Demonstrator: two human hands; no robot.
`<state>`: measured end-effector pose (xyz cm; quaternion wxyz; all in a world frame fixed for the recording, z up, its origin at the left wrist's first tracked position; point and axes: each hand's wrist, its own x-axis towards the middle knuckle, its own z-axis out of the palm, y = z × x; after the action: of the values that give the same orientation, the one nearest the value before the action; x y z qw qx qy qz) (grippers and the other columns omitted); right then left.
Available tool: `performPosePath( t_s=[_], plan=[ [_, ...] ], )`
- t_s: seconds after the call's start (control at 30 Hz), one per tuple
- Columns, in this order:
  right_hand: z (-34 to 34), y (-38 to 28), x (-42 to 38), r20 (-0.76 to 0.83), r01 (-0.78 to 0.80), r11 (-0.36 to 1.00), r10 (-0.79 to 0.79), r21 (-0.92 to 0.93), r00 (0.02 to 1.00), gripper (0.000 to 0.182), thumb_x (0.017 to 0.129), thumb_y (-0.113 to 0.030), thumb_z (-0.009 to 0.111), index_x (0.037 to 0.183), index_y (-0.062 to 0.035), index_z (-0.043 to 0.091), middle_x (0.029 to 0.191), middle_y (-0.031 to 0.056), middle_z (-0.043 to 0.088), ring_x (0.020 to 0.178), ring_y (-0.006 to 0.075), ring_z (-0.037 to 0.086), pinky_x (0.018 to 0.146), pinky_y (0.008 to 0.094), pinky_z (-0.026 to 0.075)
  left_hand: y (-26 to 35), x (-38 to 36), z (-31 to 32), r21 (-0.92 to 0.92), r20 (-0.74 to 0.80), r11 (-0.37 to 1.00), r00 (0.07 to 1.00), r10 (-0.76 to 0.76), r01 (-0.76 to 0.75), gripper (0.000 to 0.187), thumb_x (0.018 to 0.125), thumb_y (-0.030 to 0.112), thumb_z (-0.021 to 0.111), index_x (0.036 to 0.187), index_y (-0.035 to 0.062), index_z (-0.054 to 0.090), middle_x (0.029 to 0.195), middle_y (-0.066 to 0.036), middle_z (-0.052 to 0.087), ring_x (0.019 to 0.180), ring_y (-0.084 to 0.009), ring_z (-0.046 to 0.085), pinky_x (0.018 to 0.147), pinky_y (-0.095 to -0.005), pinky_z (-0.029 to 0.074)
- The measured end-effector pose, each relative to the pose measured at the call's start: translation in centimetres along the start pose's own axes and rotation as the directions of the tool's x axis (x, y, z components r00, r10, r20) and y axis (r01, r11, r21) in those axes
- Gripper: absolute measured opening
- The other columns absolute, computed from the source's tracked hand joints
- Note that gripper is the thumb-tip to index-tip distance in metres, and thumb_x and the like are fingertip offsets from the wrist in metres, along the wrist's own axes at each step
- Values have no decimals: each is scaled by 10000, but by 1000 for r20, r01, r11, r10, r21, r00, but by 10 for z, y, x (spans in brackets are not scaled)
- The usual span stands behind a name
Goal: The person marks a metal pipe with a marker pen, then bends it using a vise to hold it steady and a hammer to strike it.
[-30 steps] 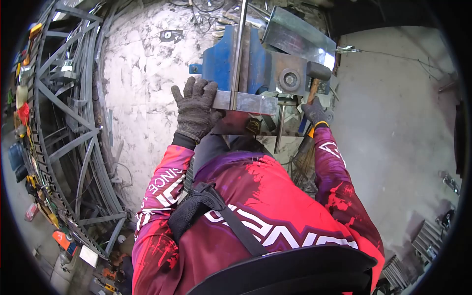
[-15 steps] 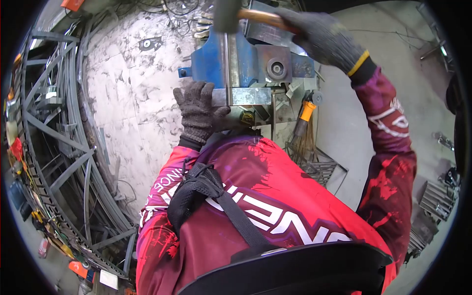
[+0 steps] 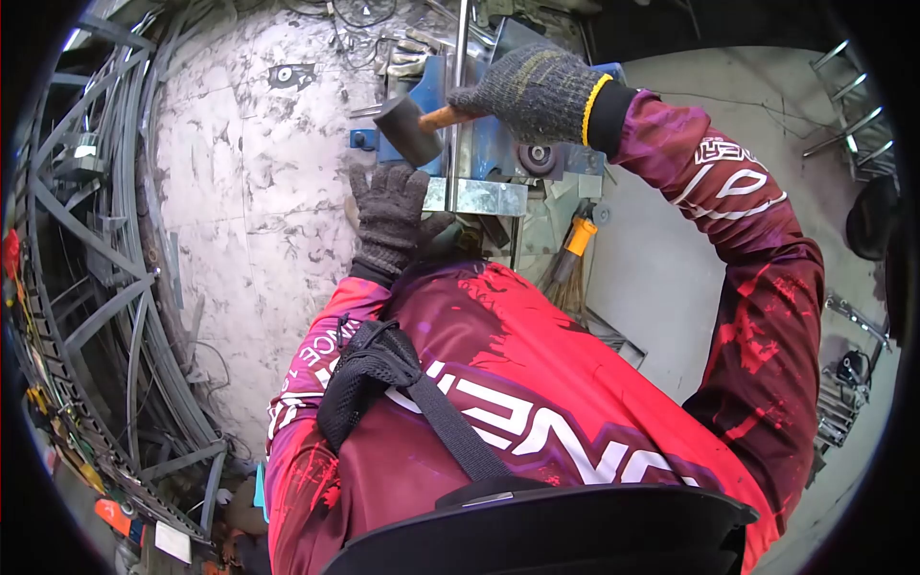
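Observation:
My right hand [image 3: 537, 94], in a dark grey knit glove with a yellow cuff edge, grips the wooden handle of a mallet [image 3: 406, 130]. The dark cylindrical head is tilted over the left side of a blue vise [image 3: 429, 86], just above my left hand. My left hand [image 3: 391, 213], also gloved, has its fingers stretched forward and thumb out to the right, at the left end of a shiny metal piece [image 3: 491, 197]. That piece lies across the near side of the vise. A long narrow metal strip [image 3: 462, 43] runs forward along the vise jaws.
Work gloves [image 3: 410, 56] lie behind the vise on the stained white bench top [image 3: 259, 192]. A yellow-and-grey power tool [image 3: 579, 236] is at the right of the bench. Long metal profiles [image 3: 144, 355] fill a rack on the left. A metal rack [image 3: 853, 115] stands far right.
My right hand has swung the mallet down and left, from beyond the vise to close above my left hand. The left hand stays near the metal piece's end. My view has shifted slightly.

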<state>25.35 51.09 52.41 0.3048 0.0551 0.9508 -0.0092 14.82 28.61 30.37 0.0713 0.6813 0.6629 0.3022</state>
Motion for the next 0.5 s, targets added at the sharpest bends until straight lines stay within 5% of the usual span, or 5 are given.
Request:
performPosePath(
  t_s=[0.07,0.13,0.5],
  plan=[
    [5,2,0,77,-7,1000,6,12,997,715,808,-32,675,1462,-297,562,900,117,701,779,317,708,639,450,555,-3,-3,4,18,4,1000,1000,-13,13,772,670,639,822,1190,128,568,1209,-107,600,1176,-355,552,1092,-706,267],
    [20,5,1,-154,44,997,-53,-58,987,655,818,-46,676,1423,-285,602,916,124,707,811,323,713,670,469,558,-3,-3,4,-5,-13,1000,1000,-16,16,801,671,664,809,1211,126,567,1227,-118,597,1193,-356,552,1094,-715,265],
    [22,12,-4,-163,-80,992,96,102,982,534,854,-137,715,1375,-220,633,1036,150,717,911,361,709,768,460,563,-5,-5,1,-2,22,1000,999,-29,29,837,676,629,823,1279,120,542,1263,-128,593,1214,-348,555,1107,-727,256]
  ],
)
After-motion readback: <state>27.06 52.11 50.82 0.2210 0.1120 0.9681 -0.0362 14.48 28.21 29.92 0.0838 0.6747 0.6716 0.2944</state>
